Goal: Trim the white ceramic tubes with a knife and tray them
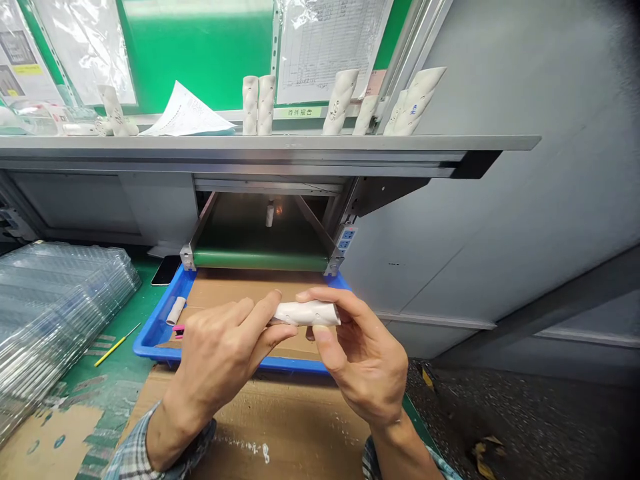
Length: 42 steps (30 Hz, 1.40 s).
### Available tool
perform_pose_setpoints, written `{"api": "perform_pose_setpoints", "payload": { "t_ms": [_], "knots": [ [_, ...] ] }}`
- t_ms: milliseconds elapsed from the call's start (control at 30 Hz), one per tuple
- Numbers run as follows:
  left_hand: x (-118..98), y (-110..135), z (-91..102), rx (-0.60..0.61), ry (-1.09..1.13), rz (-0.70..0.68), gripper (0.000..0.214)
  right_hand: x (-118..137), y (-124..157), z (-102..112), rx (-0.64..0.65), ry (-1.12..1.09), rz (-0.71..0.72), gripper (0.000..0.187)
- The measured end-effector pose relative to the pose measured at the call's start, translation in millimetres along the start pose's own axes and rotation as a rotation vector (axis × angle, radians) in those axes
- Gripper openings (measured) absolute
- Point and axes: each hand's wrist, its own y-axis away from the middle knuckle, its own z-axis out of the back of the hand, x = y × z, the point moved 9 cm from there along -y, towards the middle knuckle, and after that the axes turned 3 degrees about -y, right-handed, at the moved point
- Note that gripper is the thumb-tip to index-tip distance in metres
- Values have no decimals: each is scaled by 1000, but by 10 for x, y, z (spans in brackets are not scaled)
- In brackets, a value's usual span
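Both my hands hold one white twisted plastic piece (307,313) level above a blue tray (150,340). My right hand (363,363) grips its right half with thumb below and fingers over the top. My left hand (223,350) pinches its left end between thumb and forefinger. In the tray, on a sheet of brown cardboard (225,290), lies another small white piece (176,310) with a small pink item (179,331) close to it.
A green conveyor belt (260,259) ends right behind the tray, with a white piece (269,215) far back on it. Several white twisted pieces (259,105) stand on the metal shelf above. Stacked clear plastic trays (50,313) lie at left, beside a yellow stick (117,345) and a phone (165,270).
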Motion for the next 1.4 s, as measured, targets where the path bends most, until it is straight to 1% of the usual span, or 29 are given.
{"api": "perform_pose_setpoints", "payload": {
  "t_ms": [100, 300, 500, 600, 733, 967, 1100, 1233, 1400],
  "knots": [
    [56, -6, -34, -1, 152, 45, 38, 8, -11, 4, -5, -41, 2, 36],
    [189, -24, -174, 102, 569, 203, 21, -6, 3, -18, 23, -49, 33, 37],
    [267, -27, -297, 207, 804, 369, 18, 24, 37, -28, 53, -6, 121, 48],
    [301, -16, -325, 227, 856, 392, 24, 35, 38, -45, 66, -7, 142, 48],
    [326, 1, -315, 226, 925, 394, 36, -12, 30, -12, 28, -38, 81, 41],
    [288, -15, -262, 186, 923, 444, 26, 7, 16, -7, 30, -42, 84, 39],
    [289, -18, -277, 188, 906, 476, 23, 44, 36, -34, 52, -15, 144, 44],
    [294, -22, -278, 171, 875, 426, 23, 104, 65, -73, 61, 61, 216, 50],
    [290, -36, -236, 141, 843, 359, 37, 79, 77, -82, 41, 45, 195, 50]
  ]
}}
